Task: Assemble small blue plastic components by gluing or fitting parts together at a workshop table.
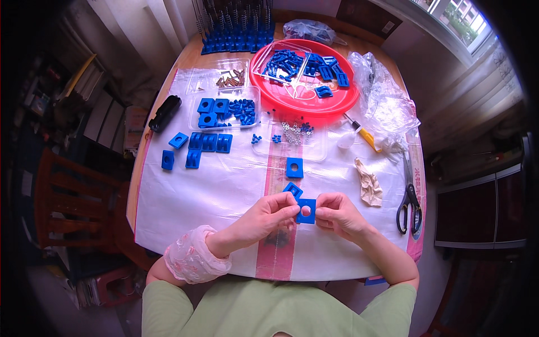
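Between my two hands, over the near middle of the table, is a square blue plastic plate (306, 217) with a round hole. My left hand (274, 212) pinches its left edge, and my right hand (339, 214) pinches the right edge. Just behind it, another blue holed piece (292, 190) shows, partly covered by my left fingers. Farther off lies a third blue holed plate (295, 168), flat on the white covering. To the left sit several blue ridged blocks (209, 142) in a cluster, with two loose blue holed pieces (168, 160) beside them.
A clear box (197, 124) holds small blue parts. Behind it are screws (231, 78). A red basin (348, 106) carries blue pieces. Nuts (295, 132) lie in a clear lid. Black scissors (410, 210), a crumpled glove (368, 182), a yellow-handled screwdriver (368, 137) and plastic bags (384, 95) occupy the right.
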`<action>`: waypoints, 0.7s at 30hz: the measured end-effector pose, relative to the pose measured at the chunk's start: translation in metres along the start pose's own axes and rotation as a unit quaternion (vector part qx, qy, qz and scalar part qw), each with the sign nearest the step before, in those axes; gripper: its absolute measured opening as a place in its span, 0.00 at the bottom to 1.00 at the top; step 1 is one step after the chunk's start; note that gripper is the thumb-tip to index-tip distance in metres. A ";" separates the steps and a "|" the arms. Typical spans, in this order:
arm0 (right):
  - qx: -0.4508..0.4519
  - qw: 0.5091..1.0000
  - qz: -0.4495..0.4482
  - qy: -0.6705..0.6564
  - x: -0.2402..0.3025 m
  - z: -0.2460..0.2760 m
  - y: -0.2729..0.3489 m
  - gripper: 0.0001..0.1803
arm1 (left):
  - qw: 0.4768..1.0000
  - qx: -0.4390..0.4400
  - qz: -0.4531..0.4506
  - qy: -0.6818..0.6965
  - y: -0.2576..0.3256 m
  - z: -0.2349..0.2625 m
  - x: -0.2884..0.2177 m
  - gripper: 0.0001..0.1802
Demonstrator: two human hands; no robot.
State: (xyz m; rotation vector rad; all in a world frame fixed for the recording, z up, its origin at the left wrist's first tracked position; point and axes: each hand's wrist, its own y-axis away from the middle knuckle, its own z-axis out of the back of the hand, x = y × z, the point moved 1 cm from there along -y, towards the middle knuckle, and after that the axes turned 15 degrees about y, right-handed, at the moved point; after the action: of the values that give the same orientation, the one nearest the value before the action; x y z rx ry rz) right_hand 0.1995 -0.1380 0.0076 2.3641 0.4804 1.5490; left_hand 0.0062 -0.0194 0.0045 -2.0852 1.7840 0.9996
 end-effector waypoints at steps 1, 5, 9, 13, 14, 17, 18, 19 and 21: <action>-0.022 1.000 -0.004 0.012 0.002 -0.001 -0.001 0.04 | 1.000 -0.001 -0.010 0.010 -0.001 0.001 0.000 0.08; -0.106 0.992 0.054 0.041 0.017 0.009 0.003 0.05 | 0.999 -0.012 -0.029 0.028 0.000 -0.006 -0.004 0.08; -0.200 0.966 0.159 0.030 0.042 0.024 0.014 0.04 | 0.997 -0.012 -0.020 0.073 0.001 -0.007 -0.008 0.07; -0.275 0.931 0.238 0.025 0.061 0.040 0.027 0.04 | 0.991 0.001 -0.006 0.134 0.002 -0.001 -0.007 0.06; -0.286 0.924 0.254 0.020 0.066 0.042 0.029 0.04 | 0.990 -0.005 -0.009 0.139 0.001 -0.001 -0.007 0.07; -0.334 0.904 0.261 0.056 0.076 0.049 0.038 0.06 | 0.987 -0.020 -0.015 0.162 -0.001 -0.002 -0.007 0.09; -0.352 0.892 0.257 0.120 0.079 0.050 0.039 0.07 | 0.985 -0.028 -0.018 0.170 0.000 -0.004 -0.009 0.09; -0.368 0.876 0.252 0.183 0.083 0.051 0.039 0.08 | 0.983 -0.036 -0.022 0.177 0.000 -0.005 -0.011 0.10; -0.390 0.837 0.231 0.307 0.089 0.057 0.037 0.14 | 0.981 -0.040 -0.026 0.186 0.001 -0.008 -0.013 0.11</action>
State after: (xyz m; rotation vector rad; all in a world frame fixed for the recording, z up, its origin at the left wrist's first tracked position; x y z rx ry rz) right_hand 0.2893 -0.1371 0.0740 1.3683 -0.5863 2.1545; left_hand 0.0075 -0.0141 0.0190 -2.4893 1.8629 0.7136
